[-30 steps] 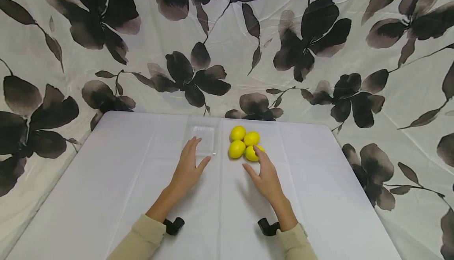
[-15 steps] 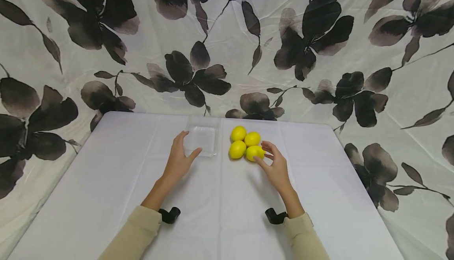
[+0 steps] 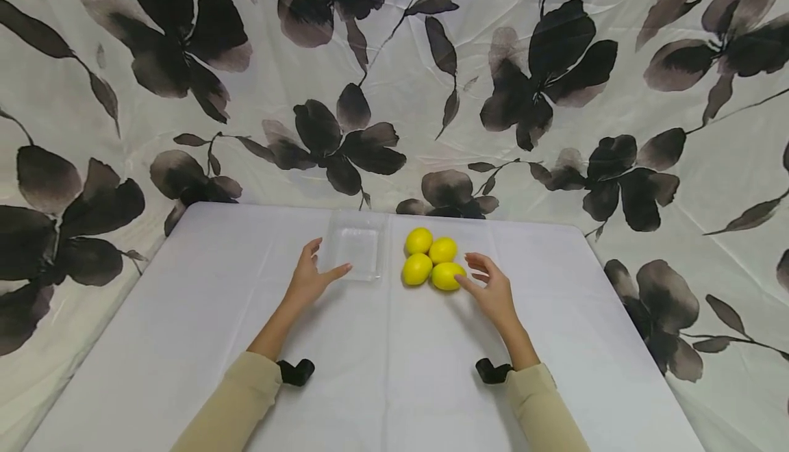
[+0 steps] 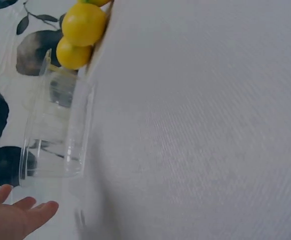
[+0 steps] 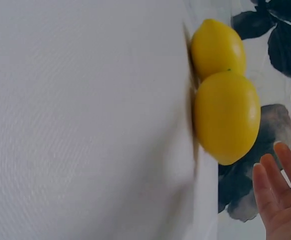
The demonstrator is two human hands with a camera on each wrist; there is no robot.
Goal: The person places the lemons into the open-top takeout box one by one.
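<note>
Several yellow lemons (image 3: pixel 417 269) sit in a tight cluster on the white-covered table. To their left is a clear plastic container (image 3: pixel 355 275), with its open top facing up. My left hand (image 3: pixel 310 279) is at the container's near left side, thumb spread from the fingers, holding nothing. In the left wrist view, the fingers stand just short of the container's wall (image 4: pixel 53 150). My right hand (image 3: pixel 493 293) is beside the nearest right lemon (image 3: pixel 448 277), fingers loosely bent around air. The right wrist view shows fingers (image 5: pixel 280 182) apart from the near lemon (image 5: pixel 227 117).
A white cloth with fold lines covers the table (image 3: pixel 394 383). Behind its far edge hangs a white curtain (image 3: pixel 246 96) printed with dark flowers. Black wrist-worn pieces (image 3: pixel 297 372) stick out inward from both wrists.
My right hand has moved right, from over the nearest right lemon to beside it. My left hand has shifted left, from over the container to its side. The view has tilted slightly.
</note>
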